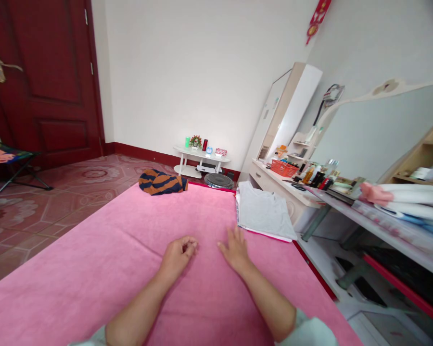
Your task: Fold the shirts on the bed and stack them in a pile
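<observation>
Over the middle of the pink cover (94,269), my left hand (179,254) is closed, its fingers curled in toward the thumb, with nothing visible in them. My right hand (235,250) lies flat on the cover with its fingers spread, holding nothing. Just beyond its fingertips, on the right side, is a neat stack of folded clothes with a grey shirt (263,206) on top. A striped orange and navy garment (162,182) lies crumpled at the far left corner of the cover.
Beyond the far edge stand a low white table (202,154) with small items and a round dark-topped object (218,180). To the right are a dressing table (263,175) with an orange basket (284,168) and bottles, and a grey-legged table (346,206). A folding seat (18,158) is left.
</observation>
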`<state>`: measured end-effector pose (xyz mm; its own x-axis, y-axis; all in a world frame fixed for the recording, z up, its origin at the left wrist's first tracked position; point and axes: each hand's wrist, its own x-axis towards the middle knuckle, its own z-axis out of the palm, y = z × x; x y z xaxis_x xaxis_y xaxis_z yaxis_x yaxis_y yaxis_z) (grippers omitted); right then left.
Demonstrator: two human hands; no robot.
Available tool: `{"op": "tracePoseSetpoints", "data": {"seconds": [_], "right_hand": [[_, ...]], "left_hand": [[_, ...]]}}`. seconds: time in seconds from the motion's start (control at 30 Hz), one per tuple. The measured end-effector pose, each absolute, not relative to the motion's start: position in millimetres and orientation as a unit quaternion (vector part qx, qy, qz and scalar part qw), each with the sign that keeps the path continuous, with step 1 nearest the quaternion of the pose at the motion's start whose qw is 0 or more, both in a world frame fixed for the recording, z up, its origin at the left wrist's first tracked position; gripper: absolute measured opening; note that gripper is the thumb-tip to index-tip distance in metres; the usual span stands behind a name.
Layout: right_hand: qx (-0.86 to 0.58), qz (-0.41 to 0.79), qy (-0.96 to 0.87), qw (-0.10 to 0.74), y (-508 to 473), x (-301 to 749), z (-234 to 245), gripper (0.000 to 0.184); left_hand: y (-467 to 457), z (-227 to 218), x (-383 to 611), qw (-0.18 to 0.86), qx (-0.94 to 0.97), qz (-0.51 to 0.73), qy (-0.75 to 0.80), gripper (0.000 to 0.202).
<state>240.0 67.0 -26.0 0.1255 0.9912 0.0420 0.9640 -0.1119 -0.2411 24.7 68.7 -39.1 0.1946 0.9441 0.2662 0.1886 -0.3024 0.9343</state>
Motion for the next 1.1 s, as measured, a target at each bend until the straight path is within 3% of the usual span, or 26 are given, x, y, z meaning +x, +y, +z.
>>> {"op": "tracePoseSetpoints", "data": {"seconds": [0.17,0.33,0.63,0.87,1.1], "right_hand": [[-0.594,0.11,-0.779,0.169,29.4,171.8,-26.0,0.056],[-0.565,0.132,-0.782,0.227,25.2,170.7,-26.7,0.049],[-0.569,0.134,-0.755,0.297,28.7,169.9,-25.9,0.039],[-0.577,0.143,-0.743,0.309,29.2,170.6,-24.3,0.039],[-0.579,0.14,-0.731,0.333,33.2,170.1,-23.2,0.035]], "left_hand": [[65.6,-38.0,23.1,0.419,0.66,0.464,0.416,0.026],[104.4,-33.9,4.8,0.242,0.753,0.395,0.467,0.027],[251.3,-27.4,-64.3,0.021,0.753,0.277,0.596,0.035],[310.9,-44.8,-84.7,-0.021,0.734,0.203,0.648,0.038],[300.7,-32.9,-73.7,-0.064,0.773,0.241,0.583,0.04]]}}
